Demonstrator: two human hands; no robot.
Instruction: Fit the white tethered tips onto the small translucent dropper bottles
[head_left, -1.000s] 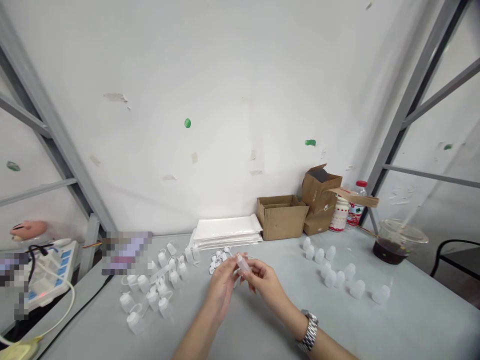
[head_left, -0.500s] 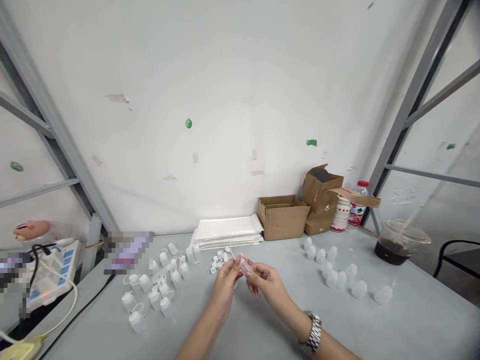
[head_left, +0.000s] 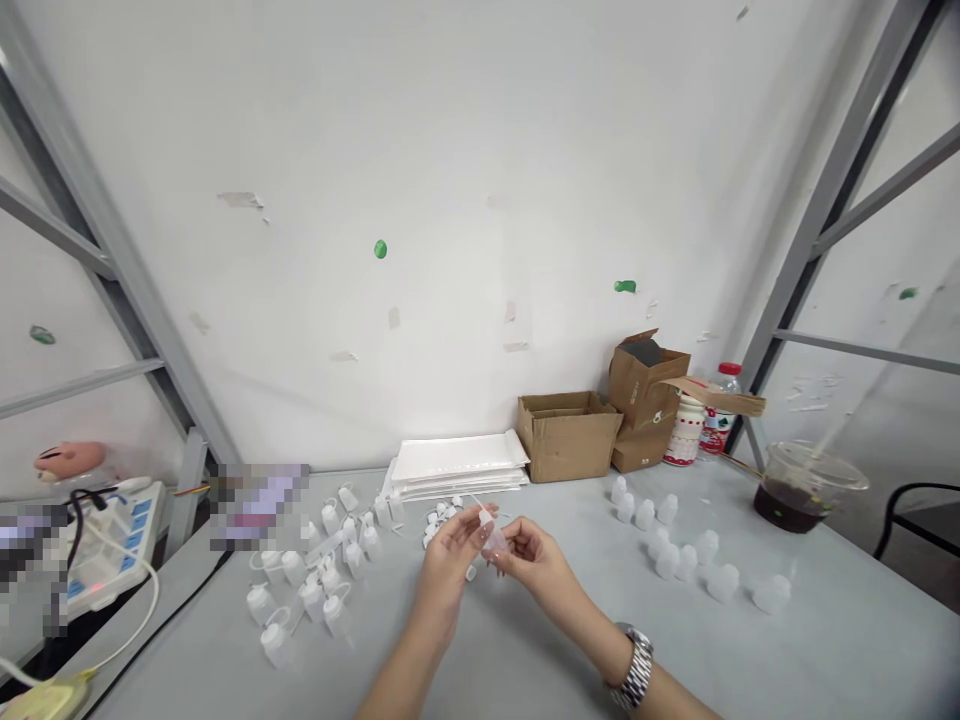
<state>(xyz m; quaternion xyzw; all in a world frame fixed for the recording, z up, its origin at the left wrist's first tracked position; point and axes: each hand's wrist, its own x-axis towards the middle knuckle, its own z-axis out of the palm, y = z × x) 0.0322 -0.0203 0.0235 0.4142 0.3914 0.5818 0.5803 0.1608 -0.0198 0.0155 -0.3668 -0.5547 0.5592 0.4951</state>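
A small translucent bottle (head_left: pixel 494 541) with a white top is held between my two hands above the grey table. My left hand (head_left: pixel 451 558) pinches it near its top, and the fingers of my right hand (head_left: pixel 531 552) grip its right side. Just behind my left hand lies a pile of small white caps (head_left: pixel 437 515), partly covered by it. One loose cap (head_left: pixel 471 573) is under my hands. Several capped bottles (head_left: pixel 313 598) stand on the left, and several bottles without caps (head_left: pixel 723 582) stand on the right.
White padded envelopes (head_left: pixel 457 460) lie stacked by the wall, beside an open cardboard box (head_left: pixel 568 440). Farther right are a brown paper bag (head_left: pixel 641 410), a jar (head_left: pixel 684 432), a red-capped bottle (head_left: pixel 718 425) and a cup of dark drink (head_left: pixel 795 500). A power strip (head_left: pixel 112 550) and cables are at left.
The bottle between my hands is more upright, with its white top now showing. My left fingers have shifted around it. The whole view has moved slightly.
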